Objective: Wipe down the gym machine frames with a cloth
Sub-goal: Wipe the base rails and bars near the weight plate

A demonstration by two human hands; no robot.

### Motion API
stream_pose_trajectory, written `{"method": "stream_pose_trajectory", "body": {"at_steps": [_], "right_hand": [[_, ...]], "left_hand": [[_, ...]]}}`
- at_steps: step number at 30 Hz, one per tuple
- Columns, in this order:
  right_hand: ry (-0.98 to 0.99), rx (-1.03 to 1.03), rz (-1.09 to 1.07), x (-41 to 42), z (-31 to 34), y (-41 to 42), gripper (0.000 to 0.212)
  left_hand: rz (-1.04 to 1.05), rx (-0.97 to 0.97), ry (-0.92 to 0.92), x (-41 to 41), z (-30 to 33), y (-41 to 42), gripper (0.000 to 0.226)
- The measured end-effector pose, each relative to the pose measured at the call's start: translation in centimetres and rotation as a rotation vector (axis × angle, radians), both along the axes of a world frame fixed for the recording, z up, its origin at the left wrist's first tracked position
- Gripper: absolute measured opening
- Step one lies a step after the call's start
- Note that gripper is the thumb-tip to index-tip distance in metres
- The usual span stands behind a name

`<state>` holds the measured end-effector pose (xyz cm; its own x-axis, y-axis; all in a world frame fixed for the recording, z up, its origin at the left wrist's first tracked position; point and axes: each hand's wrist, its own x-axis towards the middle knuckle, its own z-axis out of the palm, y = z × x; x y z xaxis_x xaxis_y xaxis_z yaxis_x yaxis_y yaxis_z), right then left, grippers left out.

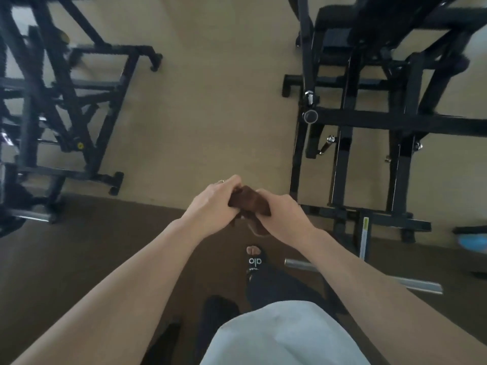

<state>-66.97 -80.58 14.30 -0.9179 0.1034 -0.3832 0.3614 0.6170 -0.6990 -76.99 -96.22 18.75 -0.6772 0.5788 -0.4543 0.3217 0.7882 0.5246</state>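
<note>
Tan floor [210, 106] ahead, dark brown mat [79, 254] underfoot, soft daylight.

Cloth [249, 204] mostly hidden (by hands)

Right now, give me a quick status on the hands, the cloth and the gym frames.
Left hand and right hand both grip the brown cloth. Cloth touches no frame. Black machine frame ahead right, another frame ahead left; bare floor between.

A brown cloth [249, 202] was gripped between the left hand [214, 204] and the right hand [283, 216], held above the floor [210, 114]. Black machine frames [369, 122] were seen at the floor's left and right edges.
</note>
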Motion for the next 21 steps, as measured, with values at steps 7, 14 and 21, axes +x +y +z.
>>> {"method": "stream_pose_trajectory", "body": {"at_steps": [7,14,21], "right_hand": [[-0.081,-0.126,-0.277,-5.9,0.4,1.5,0.008],[-0.084,-0.324,-0.696,-9.0,-1.6,3.9,0.015],[-0.116,-0.169,-1.072,-9.4,-7.3,4.1,0.029]], "left_hand": [[-0.182,-0.022,-0.065,-8.4,1.2,4.0,0.026],[-0.498,-0.066,-0.06,-14.4,-2.2,11.7,0.028],[-0.9,-0.037,-0.103,-16.9,-8.7,18.5,0.023]]}}
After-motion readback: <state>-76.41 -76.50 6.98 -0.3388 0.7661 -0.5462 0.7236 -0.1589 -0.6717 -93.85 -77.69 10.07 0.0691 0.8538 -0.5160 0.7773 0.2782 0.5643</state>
